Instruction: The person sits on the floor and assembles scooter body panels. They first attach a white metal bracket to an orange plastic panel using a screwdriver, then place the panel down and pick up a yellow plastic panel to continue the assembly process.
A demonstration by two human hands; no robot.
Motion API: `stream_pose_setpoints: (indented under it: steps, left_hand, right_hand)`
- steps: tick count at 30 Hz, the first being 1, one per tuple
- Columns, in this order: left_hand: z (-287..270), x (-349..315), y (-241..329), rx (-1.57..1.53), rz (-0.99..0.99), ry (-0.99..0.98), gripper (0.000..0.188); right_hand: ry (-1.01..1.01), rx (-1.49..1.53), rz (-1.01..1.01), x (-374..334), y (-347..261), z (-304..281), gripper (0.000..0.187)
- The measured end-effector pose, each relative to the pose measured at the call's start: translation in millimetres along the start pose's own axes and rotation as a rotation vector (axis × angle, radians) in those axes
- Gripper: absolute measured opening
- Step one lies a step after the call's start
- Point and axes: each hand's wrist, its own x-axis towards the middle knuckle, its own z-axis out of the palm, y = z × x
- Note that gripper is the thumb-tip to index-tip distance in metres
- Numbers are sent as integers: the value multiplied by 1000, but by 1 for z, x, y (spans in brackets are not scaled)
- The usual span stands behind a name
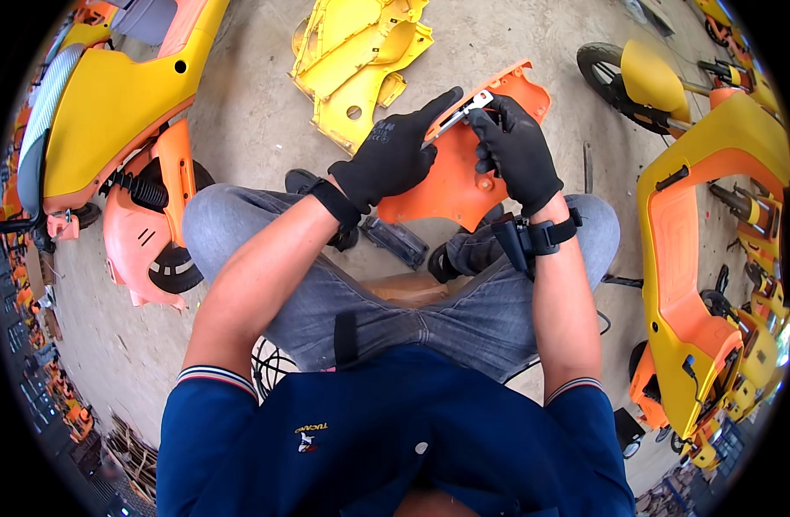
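- Fingers [483, 129] of the right hand [524, 164] are curled close about one end of a silver metal piece [479, 100], probably to control its angle.
- Left hand [385, 159]: forefinger stretched along the orange panel [460, 181], thumb spread apart from it, presumably steadying the edge; whether the hidden fingers grip, I cannot tell.
- That panel sits beneath and between both sets of fingers, likely so each can reach its rim.
- Beyond the left fingers, a yellow panel [360, 60] rests on the floor, seemingly kept near.
- Pale print on the left glove [382, 136] is too small to read; stitched lettering [311, 428] and an emblem [306, 442] mark the blue shirt [369, 448], well nearer the body than the fingers.
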Motion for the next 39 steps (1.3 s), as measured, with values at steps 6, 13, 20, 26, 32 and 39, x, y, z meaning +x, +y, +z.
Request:
stream_pose_setpoints:
  steps: [6, 13, 20, 26, 32, 39]
  left_hand:
    - [-5, 1, 6, 7, 27, -45, 76]
    - [4, 0, -12, 12, 1, 75, 73]
    - [-15, 10, -14, -4, -62, 202, 63]
    - [-24, 13, -20, 42, -46, 201, 59]
    - [-30, 15, -5, -155, -248, 101, 44]
    - [-43, 15, 1, -386, -593, -177, 28]
  right_hand:
    - [20, -5, -15, -5, 2, 1, 39]
    - [70, -22, -103, -3, -3, 2, 44]
    - [427, -81, -161, -8, -14, -52, 48]
    - [15, -294, 33, -19, -19, -40, 50]
    - [-17, -177, -13, -11, 1, -43, 41]
    - [1, -88, -32, -12, -3, -37, 35]
